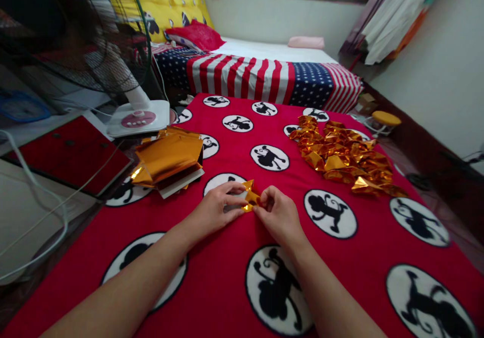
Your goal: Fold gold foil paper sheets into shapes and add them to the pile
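Observation:
A small piece of folded gold foil paper [248, 186] is held between my two hands, just above the red cloth with white-ringed monkey figures [227, 156]. My left hand [221, 203] grips its left side, fingers and thumb curled around it. On the right side, my right hand [278, 208] pinches the foil between thumb and bent fingers. To the left lies a stack of flat gold foil sheets [170, 154], some showing white edges. A heap of folded gold foil pieces [336, 149] sits at the right.
A white-based electric fan [151, 119] stands at the left, beside a dark red panel [68, 151] and loose white cables [62, 217]. Beyond the cloth is a bed with a striped and starred cover [242, 76]. A yellow-topped stool [385, 118] stands at the far right.

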`<state>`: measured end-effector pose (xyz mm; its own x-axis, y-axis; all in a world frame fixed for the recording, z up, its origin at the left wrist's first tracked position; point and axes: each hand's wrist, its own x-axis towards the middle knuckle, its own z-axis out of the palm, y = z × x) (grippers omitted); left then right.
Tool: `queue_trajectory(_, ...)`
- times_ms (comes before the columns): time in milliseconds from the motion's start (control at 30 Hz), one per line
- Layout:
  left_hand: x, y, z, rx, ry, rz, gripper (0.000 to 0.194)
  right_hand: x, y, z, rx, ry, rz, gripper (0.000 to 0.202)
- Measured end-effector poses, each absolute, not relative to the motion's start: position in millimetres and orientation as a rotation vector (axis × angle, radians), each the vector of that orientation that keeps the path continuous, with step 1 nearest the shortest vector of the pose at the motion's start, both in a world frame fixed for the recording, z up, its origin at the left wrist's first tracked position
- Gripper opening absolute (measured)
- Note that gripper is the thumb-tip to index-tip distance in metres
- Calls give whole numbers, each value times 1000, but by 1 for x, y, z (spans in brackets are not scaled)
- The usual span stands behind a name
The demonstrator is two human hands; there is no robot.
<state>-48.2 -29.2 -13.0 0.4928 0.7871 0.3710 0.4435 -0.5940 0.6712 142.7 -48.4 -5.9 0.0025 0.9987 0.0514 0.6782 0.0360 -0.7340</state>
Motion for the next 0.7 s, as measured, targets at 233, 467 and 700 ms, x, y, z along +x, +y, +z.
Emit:
queue_trajectory(233,-49,-30,-15,2240,1032,953,23,143,-52,-11,-1614,-1639,723,33)
queue_trajectory(467,-60,-21,-20,2331,931,866,59,142,-54,-12,-1567,-1757,669,14)
queue_trajectory(700,-60,-22,-18,2298,928,899,55,129,-69,2,-1464,-2096,445,12)
